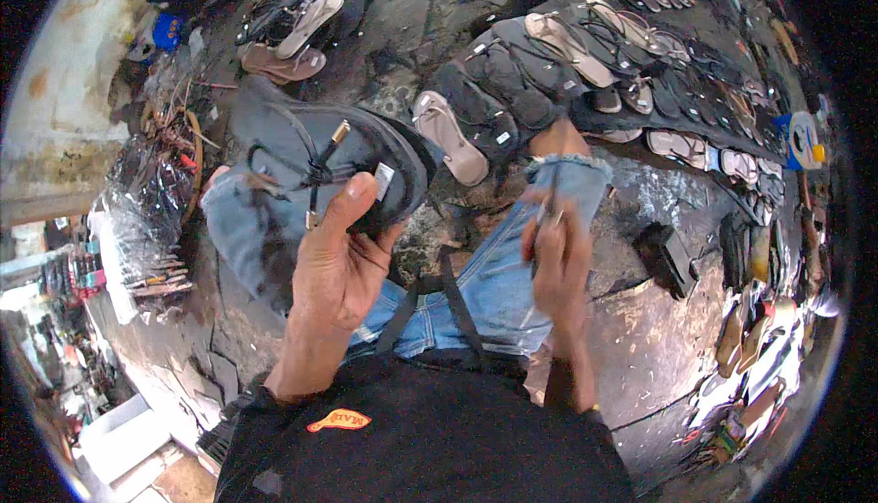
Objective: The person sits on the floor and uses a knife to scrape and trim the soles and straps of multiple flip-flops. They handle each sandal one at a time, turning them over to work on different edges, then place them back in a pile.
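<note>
In front of me on the left, a black sandal (274, 137) is raised, its sole edge towards the right. Across its top lies a black cord bow with gold metal tips, and a small white label sits near the edge. My left hand (346, 251) is closed round the sandal, thumb on top and fingers underneath. Over my right knee, apart from the sandal, is my right hand (558, 261), smeared by motion. Its fingers are closed on a thin, dark, blade-like tool (554, 178) that points away from me; its exact kind is too blurred to tell.
Rows of black and beige sandals (567, 50) lie on the floor ahead and to the right. More sandals (306, 27) are at far left. A plastic-wrapped bundle (137, 210) stands on the left. A dark block (672, 261) lies right of my knee.
</note>
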A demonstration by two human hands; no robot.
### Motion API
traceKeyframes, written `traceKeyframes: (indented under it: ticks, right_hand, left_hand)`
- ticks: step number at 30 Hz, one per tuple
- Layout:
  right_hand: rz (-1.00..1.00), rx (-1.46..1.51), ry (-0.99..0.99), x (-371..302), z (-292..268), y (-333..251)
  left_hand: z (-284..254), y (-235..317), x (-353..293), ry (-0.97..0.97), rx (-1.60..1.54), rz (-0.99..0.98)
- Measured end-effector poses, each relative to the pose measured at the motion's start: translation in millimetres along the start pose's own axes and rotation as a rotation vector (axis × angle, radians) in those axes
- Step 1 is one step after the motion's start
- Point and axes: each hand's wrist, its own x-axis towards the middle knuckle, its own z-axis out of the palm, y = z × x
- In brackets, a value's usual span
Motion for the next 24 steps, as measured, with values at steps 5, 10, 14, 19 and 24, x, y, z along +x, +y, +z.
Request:
traceKeyframes:
  ticks: [5, 10, 14, 19, 24]
  right_hand:
    - [0.127, -0.235, -0.182, -104.7, 4.5, 9.2]
    - [0.147, -0.436, -0.171, -127.6, -6.2, 32.7]
    - [0.114, -0.508, -0.277, -77.7, -11.4, 26.0]
    - [0.157, -0.589, -0.458, -31.0, -0.7, 3.7]
    - [0.082, -0.432, -0.531, 6.3, 37.2, 11.3]
  left_hand:
    - [13.3, -24.7, -11.8, -0.002, -0.139, -0.045]
    - [-3.0, -37.4, -16.6, 0.056, -0.078, -0.066]
    - [-36.6, -39.8, -20.1, 0.037, 0.078, -0.055]
    - [-53.6, -48.2, -23.7, 0.077, 0.169, -0.057]
    - [-63.0, -44.9, -27.7, 0.086, 0.328, -0.058]
